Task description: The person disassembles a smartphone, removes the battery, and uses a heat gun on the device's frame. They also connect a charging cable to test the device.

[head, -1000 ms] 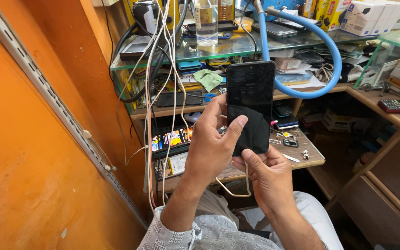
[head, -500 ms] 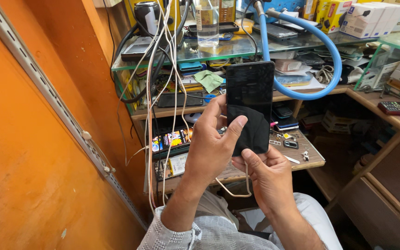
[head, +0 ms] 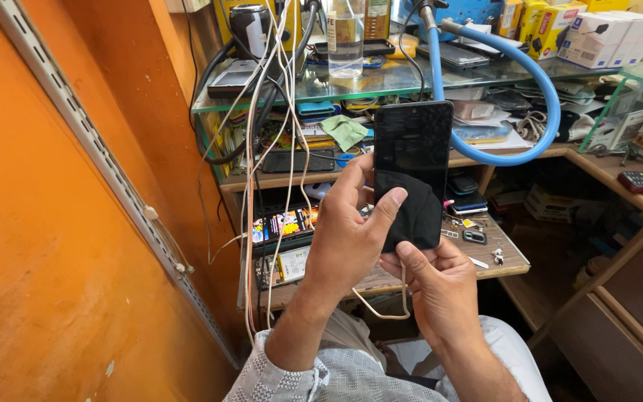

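At the centre of the head view, a black smartphone [head: 413,152] stands upright with its dark screen toward the camera, held above a small wooden work tray [head: 511,257]. The left hand [head: 347,238] grips the phone from about eight o'clock, fingers curled behind its left edge and the thumb pressing a black cloth [head: 413,212] against the lower half of the screen. The right hand [head: 440,286], at six o'clock just below the phone, cups its bottom end and the hanging cloth, thumb on the cloth's lower edge. At twelve o'clock a glass shelf [head: 411,78] carries a clear bottle [head: 346,37]; a blue flexible hose arm [head: 541,97] loops at two o'clock. White cables [head: 251,171] hang at nine o'clock.
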